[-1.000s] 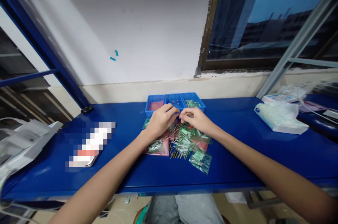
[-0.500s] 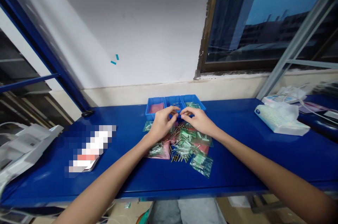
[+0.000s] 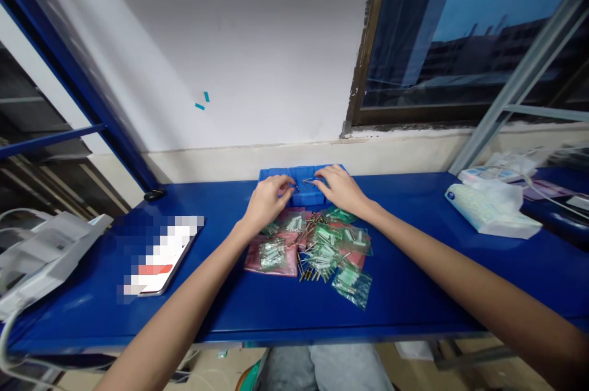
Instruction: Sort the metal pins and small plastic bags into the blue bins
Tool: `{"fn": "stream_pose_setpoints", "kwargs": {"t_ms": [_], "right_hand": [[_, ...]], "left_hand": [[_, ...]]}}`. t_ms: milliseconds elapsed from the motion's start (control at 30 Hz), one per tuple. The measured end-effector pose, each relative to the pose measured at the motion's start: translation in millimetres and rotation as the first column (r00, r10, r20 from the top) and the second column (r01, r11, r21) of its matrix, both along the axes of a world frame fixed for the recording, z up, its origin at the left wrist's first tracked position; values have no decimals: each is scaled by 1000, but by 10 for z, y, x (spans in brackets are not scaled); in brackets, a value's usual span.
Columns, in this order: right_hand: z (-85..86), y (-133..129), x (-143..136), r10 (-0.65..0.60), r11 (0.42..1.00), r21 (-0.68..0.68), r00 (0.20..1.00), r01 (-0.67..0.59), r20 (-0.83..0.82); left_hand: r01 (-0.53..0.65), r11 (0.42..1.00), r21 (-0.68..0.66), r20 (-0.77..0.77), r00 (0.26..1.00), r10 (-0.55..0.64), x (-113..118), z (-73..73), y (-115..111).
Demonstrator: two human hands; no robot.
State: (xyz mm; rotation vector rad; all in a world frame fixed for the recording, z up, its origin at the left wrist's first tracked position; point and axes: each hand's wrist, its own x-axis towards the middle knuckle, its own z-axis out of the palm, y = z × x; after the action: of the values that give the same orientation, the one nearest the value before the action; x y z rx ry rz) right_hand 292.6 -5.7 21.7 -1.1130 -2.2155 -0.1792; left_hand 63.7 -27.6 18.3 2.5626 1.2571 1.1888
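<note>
Three joined blue bins [image 3: 307,197] stand at the back of the table. My left hand [image 3: 269,199] is over the left bin's front, thumb and fingertips curled together at the middle bin's edge. Across from it, my right hand [image 3: 344,189] covers much of the right bin, its thumb and forefinger bent in a pinch. Thin metal pins [image 3: 307,181] show between my hands at the middle bin; whether my fingertips grip any is too small to tell. In front lie a heap of metal pins [image 3: 309,271], green bags of pale pieces [image 3: 352,285] and pink bags [image 3: 288,263].
A phone [image 3: 161,262], partly pixelated, lies on the blue table [image 3: 221,311] to the left. Beyond it is a white device with cables [image 3: 59,256]. At the right sits a tissue pack [image 3: 488,213]. A wall and window rise behind the bins.
My hands have moved apart, the left one leftward and the right one slightly up and right. Pins in the middle bin and the bags at left now show more.
</note>
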Motion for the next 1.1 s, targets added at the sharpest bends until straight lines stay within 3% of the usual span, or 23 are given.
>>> {"fn": "stream_pose_setpoints", "kwargs": {"t_ms": [233,433,567,1100], "right_hand": [[-124,-57,244,-40,999,0,997,40,59],[-265,-124,352,41,996,-83,999,-38,35],[-281,-139,298,11,996,-85,1000,-14,-28],[-299,-172,279,3,996,-85,996,-11,-93]], "left_hand": [[-22,999,27,-264,964,29,-126,-77,115],[60,998,13,-163,985,-58,-100,-144,159],[117,993,-27,-79,990,-119,-116,-162,184],[147,989,-11,-108,983,-148,-125,-152,180]]}}
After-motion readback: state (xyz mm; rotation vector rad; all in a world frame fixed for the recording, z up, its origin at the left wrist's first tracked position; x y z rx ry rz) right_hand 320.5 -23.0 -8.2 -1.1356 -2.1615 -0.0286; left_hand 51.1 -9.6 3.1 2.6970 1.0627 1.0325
